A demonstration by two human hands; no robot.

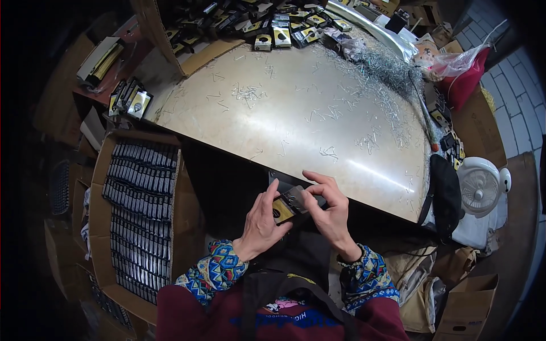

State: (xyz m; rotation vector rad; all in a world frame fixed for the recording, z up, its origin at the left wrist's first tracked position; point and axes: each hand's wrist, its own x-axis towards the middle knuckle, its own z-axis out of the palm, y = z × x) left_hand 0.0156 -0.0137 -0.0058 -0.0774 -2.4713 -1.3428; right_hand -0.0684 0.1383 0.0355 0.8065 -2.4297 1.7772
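Just off the near edge of the table [267,136], my left hand [261,221] grips a small black and yellow box [281,210], fingers along its left side and thumb underneath. My right hand [329,210] is closed at the box's upper right end, thumb and forefinger pinching a greyish, shiny flap or sheet [297,197]. Whether that piece belongs to the box I cannot tell. Thin bent metal wires [247,94] lie scattered over the tabletop beyond my hands.
To my left stands an open carton [98,227] packed with rows of dark boxes. A heap of black and yellow boxes [281,35] covers the table's far side. A tangled wire pile [387,71] lies far right, and a white fan [479,186] stands at the right.
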